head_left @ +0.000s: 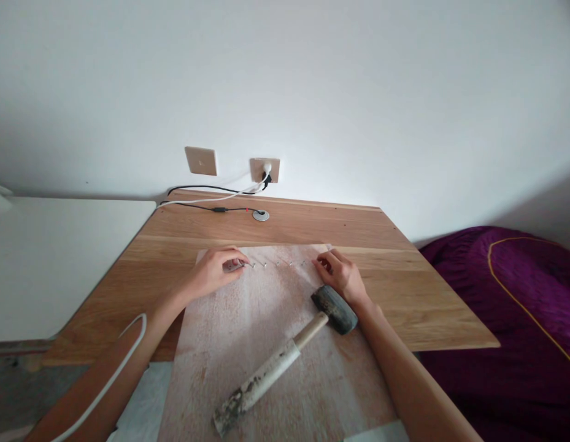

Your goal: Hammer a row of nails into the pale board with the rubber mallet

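A short row of small metal nails (265, 265) stands across the far end of a pale, worn board (248, 319). At the row's left end, my left hand (218, 268) is closed in a pinch, with a small nail between thumb and fingers. Over by the right end, my right hand (340, 274) rests on the board with its fingers curled together; whatever they hold, if anything, is hidden. A mallet (334, 309) with a black head lies diagonally on the board. Its head is close to my right wrist, and its pale, stained handle points toward me.
Beneath the board is a wooden tabletop (432, 294) against a white wall. Black and white cables run from a wall socket (272, 172) past a round cable grommet (261, 215). To the left stands a white surface (59, 264); purple fabric (450, 276) is on the right. A white cord (114, 376) crosses my left forearm.
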`<state>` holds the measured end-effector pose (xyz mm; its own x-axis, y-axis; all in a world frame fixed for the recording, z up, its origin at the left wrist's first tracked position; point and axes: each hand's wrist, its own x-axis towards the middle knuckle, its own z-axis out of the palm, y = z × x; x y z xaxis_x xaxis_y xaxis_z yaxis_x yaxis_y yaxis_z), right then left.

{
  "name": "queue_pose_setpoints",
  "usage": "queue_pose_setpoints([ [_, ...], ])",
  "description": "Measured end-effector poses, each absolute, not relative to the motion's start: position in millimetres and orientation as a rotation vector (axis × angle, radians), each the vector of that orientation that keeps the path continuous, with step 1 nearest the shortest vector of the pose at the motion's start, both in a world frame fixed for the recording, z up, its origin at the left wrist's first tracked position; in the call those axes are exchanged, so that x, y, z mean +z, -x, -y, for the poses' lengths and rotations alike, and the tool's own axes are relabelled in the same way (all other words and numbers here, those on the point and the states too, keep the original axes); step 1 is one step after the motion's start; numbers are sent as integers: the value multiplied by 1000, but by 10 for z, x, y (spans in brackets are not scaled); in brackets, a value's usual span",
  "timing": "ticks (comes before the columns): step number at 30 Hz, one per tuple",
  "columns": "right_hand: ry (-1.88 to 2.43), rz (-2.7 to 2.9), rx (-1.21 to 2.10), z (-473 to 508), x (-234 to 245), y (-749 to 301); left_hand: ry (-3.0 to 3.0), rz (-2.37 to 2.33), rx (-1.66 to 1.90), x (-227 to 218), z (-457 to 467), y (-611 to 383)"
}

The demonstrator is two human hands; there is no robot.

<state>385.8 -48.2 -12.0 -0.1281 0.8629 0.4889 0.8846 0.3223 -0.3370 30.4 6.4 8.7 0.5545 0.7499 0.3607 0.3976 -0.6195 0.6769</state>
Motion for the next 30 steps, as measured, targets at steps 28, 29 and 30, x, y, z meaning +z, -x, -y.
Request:
queue_pose_setpoints([
  [28,1431,2032,26,533,-18,-3843,-2555,-889,1043,-4,-98,-300],
  [29,1421,2038,40,530,-16,-3847,-2555,-892,1044,3,-93,-303],
  [30,1409,2047,54,527,-15,-3852,-2557,-892,1036,11,-90,-305],
])
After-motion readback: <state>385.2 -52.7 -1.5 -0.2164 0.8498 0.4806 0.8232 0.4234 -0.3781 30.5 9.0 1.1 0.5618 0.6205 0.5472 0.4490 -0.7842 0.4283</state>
